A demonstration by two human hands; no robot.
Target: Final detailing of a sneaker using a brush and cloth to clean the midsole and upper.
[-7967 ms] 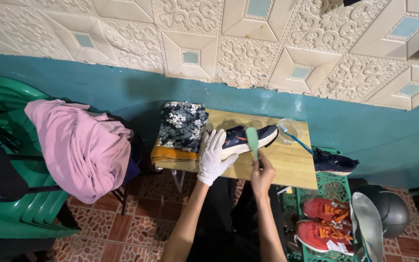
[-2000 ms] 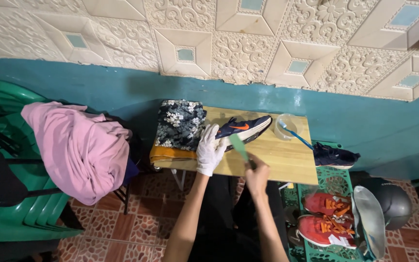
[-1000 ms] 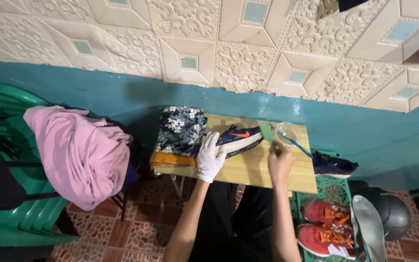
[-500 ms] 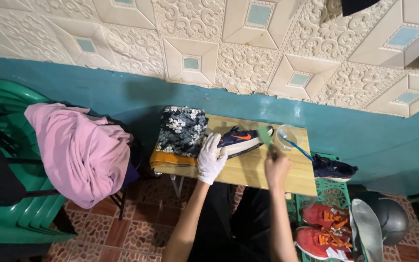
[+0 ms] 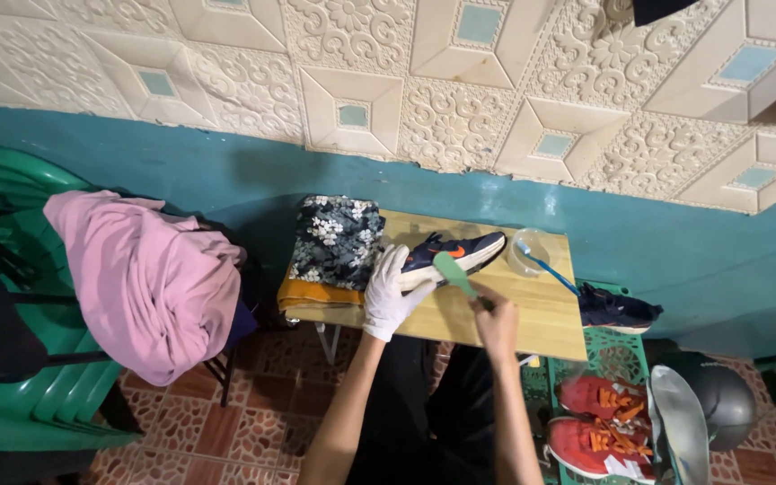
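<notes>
While gripped: one sneaker (image 5: pixel 454 256), one green brush (image 5: pixel 454 273), two hands.

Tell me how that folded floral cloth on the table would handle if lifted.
The folded floral cloth would probably be floppy and sag or unfold, since it is soft layered fabric. It looks unlikely to roll or break. It overhangs the wooden table at the left edge, so a push might slide it off.

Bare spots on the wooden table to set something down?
One free patch: the table's near-right corner, bordered by the clear bowl, the right hand holding the green brush, and the table's edge. The rest is crowded: folded floral cloth at left, gloved left hand on the dark sneaker mid-table.
</notes>
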